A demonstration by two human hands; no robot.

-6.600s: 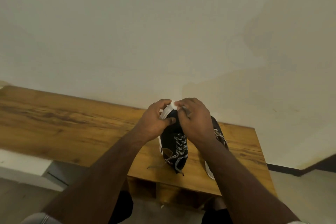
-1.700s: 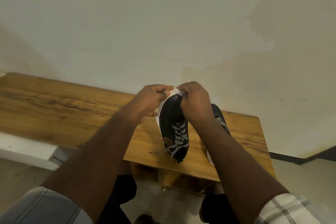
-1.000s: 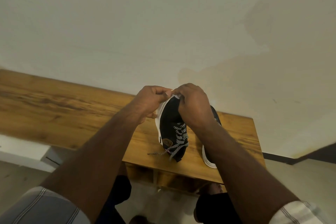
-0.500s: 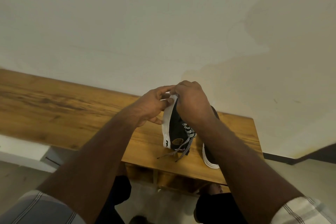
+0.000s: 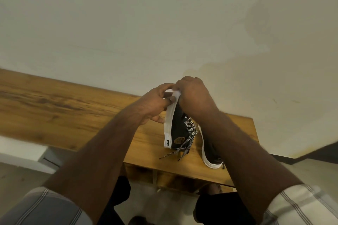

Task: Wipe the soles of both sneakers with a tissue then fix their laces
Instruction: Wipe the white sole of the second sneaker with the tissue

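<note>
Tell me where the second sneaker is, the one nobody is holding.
In the head view it lies on the wooden table near its right end, just right of the held sneaker and partly hidden under the right forearm: second sneaker.

A home room: wooden bench [image 5: 54, 111] against a plain wall [image 5: 128, 23].

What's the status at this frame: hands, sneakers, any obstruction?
Left hand presses tissue on held sneaker sole; right hand grips toe. Second sneaker on table. Nothing obstructing.
</note>
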